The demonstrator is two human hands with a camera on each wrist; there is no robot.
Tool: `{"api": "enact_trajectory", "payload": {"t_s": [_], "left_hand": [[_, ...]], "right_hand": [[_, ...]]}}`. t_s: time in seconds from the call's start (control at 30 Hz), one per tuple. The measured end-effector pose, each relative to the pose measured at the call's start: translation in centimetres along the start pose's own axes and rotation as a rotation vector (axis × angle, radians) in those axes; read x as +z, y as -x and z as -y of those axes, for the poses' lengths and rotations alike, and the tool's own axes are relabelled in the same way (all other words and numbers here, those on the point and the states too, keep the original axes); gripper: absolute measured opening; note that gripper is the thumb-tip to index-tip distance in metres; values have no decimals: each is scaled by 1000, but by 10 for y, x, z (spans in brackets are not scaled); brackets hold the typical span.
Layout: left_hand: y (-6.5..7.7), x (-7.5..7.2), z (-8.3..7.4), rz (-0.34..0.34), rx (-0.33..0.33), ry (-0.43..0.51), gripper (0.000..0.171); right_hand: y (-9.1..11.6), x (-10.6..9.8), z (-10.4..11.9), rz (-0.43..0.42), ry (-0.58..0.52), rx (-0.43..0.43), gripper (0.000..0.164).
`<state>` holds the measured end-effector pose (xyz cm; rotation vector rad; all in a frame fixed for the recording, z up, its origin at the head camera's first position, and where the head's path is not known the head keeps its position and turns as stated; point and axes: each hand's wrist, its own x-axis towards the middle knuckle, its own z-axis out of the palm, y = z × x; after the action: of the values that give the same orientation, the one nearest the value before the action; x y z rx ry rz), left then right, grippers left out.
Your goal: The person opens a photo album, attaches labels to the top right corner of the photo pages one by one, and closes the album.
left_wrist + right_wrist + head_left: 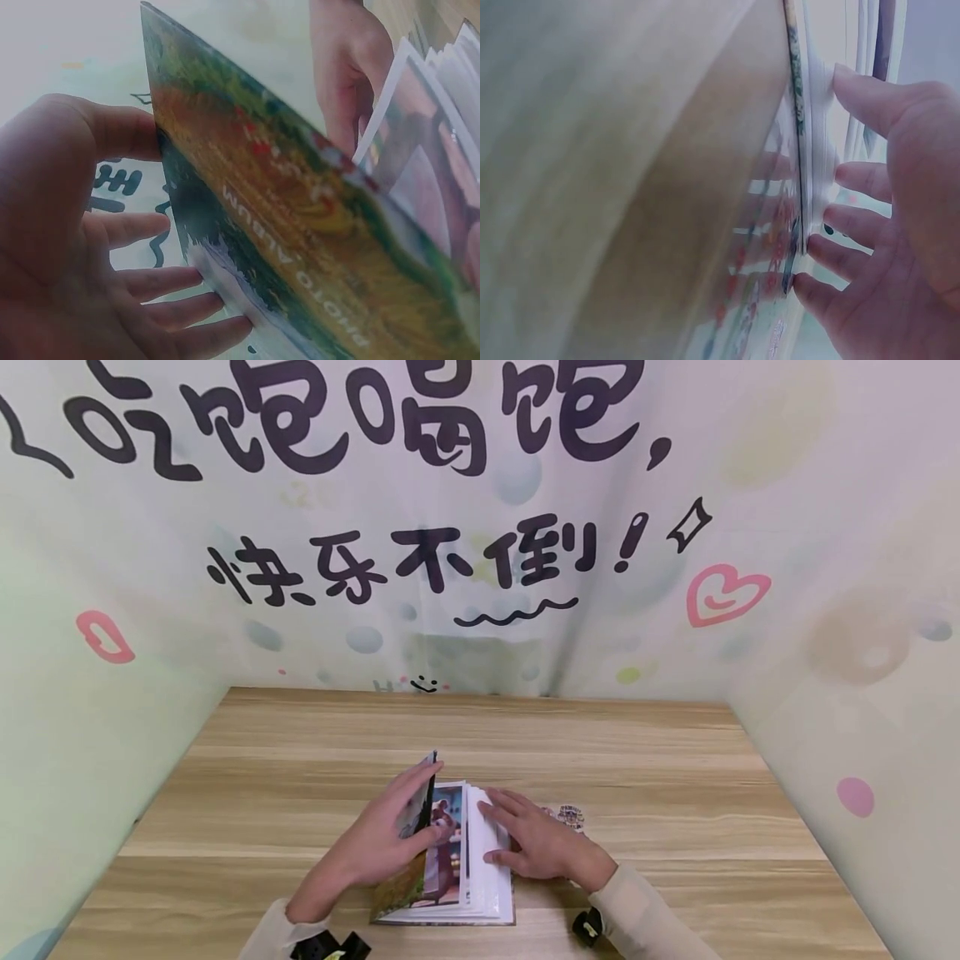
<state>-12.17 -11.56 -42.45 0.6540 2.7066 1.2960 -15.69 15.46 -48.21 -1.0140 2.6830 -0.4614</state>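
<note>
A photo album (487,906) lies on the table with its front cover (262,180) raised on the left, painted in green and orange and printed "PHOTO ALBUM". My left hand (386,839) is at that cover, its fairly straight fingers and thumb touching the cover's edge in the left wrist view. Inside, a picture of a brown animal character (447,860) shows on the left of the white page stack. My right hand (543,839) lies at the stack's right side, fingers extended over the white pages (487,885). In the right wrist view its fingertips meet the page edges.
A piece with dark print (572,816) lies on the wooden table (660,777), just beyond my right hand. Printed white cloth walls (480,660) with large dark lettering enclose the table at the back and both sides. Dark wrist devices (588,927) sit by my sleeves.
</note>
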Motion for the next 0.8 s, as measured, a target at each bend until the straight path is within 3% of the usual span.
{"api": "enact_trajectory", "payload": {"t_s": [0.4,0.8], "left_hand": [[1,-12,11,-41,84,143,78],[10,-38,26,-49,100,271,83]], "right_hand": [[-2,-2,-3,-11,-8,7,73],[-2,-3,-6,-12,-11,2,72]]}}
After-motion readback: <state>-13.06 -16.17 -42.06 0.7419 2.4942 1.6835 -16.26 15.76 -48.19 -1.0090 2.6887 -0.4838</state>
